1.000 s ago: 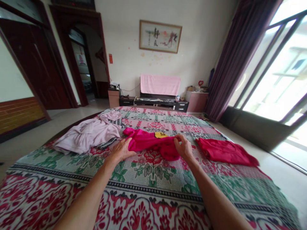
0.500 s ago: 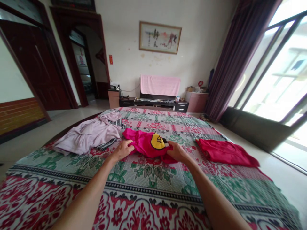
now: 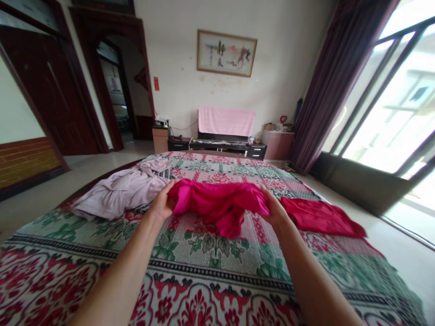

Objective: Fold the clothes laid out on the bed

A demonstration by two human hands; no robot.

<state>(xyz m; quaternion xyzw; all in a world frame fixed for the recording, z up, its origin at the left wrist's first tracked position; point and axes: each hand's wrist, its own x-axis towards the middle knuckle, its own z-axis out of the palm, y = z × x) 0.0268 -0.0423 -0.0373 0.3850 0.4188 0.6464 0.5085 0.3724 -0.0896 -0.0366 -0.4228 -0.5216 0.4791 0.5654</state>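
Observation:
A bright pink garment (image 3: 217,201) is lifted a little above the bed, stretched between both hands, with a fold hanging down in the middle. My left hand (image 3: 161,203) grips its left end. Its right end is gripped by my right hand (image 3: 273,209). The yellow patch seen before is hidden. Below lies the floral bedspread (image 3: 210,253) in red, green and white.
A pale lilac garment (image 3: 118,192) lies crumpled at the left of the bed. A folded red garment (image 3: 319,216) lies at the right. Beyond the bed stand a low TV cabinet with a pink cloth (image 3: 226,121), a doorway at left and a window at right.
The pink garment lay on the bed with its yellow patch showing; both hands have now raised it off the bedspread and spread it sideways, patch out of sight.

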